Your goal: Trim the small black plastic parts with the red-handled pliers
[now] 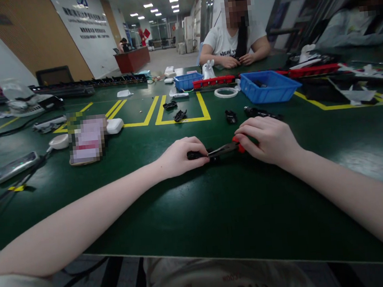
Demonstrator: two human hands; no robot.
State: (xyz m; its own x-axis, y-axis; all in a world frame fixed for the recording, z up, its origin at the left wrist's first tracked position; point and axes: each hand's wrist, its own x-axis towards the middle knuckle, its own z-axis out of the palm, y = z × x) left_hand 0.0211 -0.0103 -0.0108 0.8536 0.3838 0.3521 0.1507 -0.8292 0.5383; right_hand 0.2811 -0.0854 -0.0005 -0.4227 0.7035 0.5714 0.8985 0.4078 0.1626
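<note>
In the middle of the green table, my left hand is closed around a small black part, much of it hidden by the fingers. My right hand grips pliers by their red handles. The metal jaws point left and reach the black part beside my left fingertips; whether they clamp it I cannot tell. Just beyond my right hand lie a black piece and a longer black piece. Farther off, two crumpled-looking black parts rest inside a yellow-taped rectangle.
Blue bins and a roll of white tape stand toward the back. At left are a phone, a white case and a silver device with cables. Across the table sits a person, hands together.
</note>
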